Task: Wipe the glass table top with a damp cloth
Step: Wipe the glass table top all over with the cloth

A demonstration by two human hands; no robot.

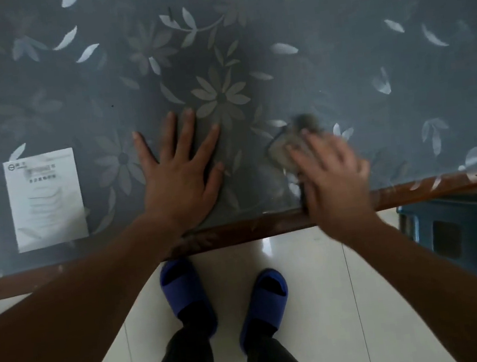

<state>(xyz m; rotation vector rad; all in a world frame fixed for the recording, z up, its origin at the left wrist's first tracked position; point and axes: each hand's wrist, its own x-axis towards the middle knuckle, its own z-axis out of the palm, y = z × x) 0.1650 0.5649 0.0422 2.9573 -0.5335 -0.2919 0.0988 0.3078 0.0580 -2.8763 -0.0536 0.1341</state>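
The glass table top (335,48) is grey-blue with a pale flower and leaf pattern and a brown wooden edge along the near side. My left hand (179,170) lies flat on the glass near the front edge, fingers spread, holding nothing. To its right, my right hand (332,175) presses on a grey crumpled cloth (289,141); the hand is motion-blurred and covers the cloth's near part. The cloth lies on the glass close to the wooden edge.
A white printed sheet (45,198) lies on or under the glass at the left. A dark blue plastic stool (454,238) stands on the tiled floor at the right, below the table edge. My feet in blue slippers (184,289) stand on the pale tiles.
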